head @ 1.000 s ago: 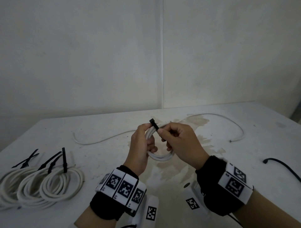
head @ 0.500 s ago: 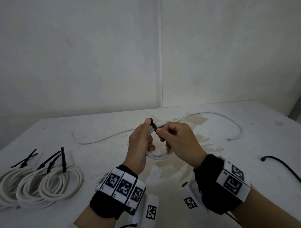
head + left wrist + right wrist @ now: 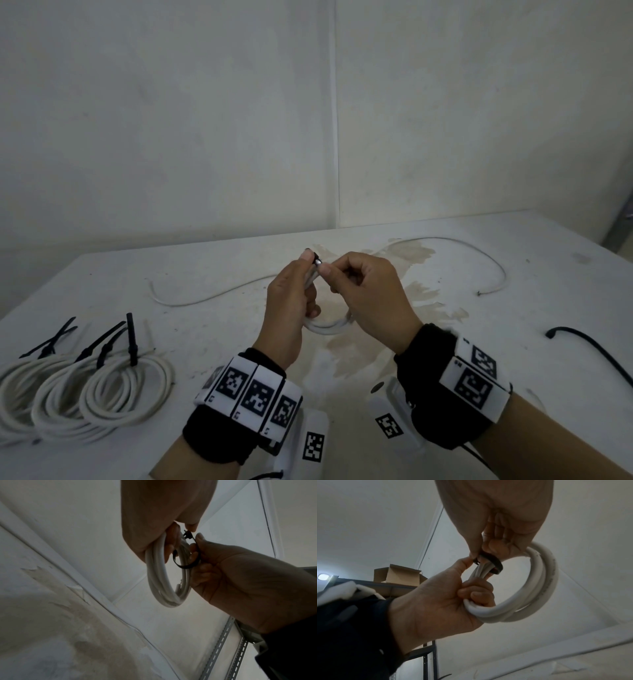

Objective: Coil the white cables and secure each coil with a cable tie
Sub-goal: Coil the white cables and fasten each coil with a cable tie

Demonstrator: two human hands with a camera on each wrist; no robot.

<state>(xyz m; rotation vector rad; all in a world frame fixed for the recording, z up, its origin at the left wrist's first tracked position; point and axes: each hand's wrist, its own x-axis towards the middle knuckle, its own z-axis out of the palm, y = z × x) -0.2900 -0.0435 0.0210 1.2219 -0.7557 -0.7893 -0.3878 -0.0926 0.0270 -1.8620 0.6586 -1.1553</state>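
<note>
I hold a small coil of white cable (image 3: 327, 329) above the middle of the table. My left hand (image 3: 301, 284) grips one side of the coil, its thumb up against the head of a black cable tie (image 3: 317, 261). The tie (image 3: 187, 563) loops loosely around the coil's strands (image 3: 544, 588). My right hand (image 3: 330, 274) pinches the tie (image 3: 494, 563) next to its head, with its other fingers curled inside the coil. A loose white cable (image 3: 445, 241) lies uncoiled across the far side of the table.
Three tied white coils (image 3: 85, 394) with black tie tails lie at the left front of the table (image 3: 513, 342). A black cable (image 3: 589, 349) lies at the right. Walls stand close behind. A cardboard box (image 3: 399, 574) sits on a shelf.
Both hands stay together over the table with the coil. My right fingertips have shifted up along the tie toward its head by my left thumb.
</note>
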